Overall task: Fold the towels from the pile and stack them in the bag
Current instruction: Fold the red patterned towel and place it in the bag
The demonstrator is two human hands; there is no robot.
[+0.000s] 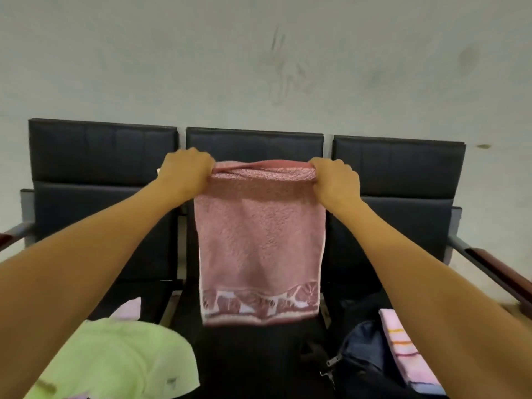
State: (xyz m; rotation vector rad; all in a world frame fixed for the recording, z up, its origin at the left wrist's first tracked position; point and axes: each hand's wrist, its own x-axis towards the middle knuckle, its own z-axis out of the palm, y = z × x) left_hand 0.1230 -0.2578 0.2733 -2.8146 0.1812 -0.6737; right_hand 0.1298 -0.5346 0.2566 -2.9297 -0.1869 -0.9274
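A pink towel point(259, 243) with a patterned border along its bottom hangs doubled over in the air above the middle seat. My left hand point(185, 172) grips its top left corner and my right hand point(335, 180) grips its top right corner, both arms stretched forward. A pile of towels lies at the lower left, with a light green towel point(115, 361) on top. At the lower right a dark blue bag point(362, 355) with an open zipper holds a folded pink striped towel point(403, 347).
A row of three dark padded seats point(103, 156) stands against a pale wall point(259, 59). A small pink cloth point(129, 309) lies behind the green towel. A dark red armrest point(501, 272) juts out at the right.
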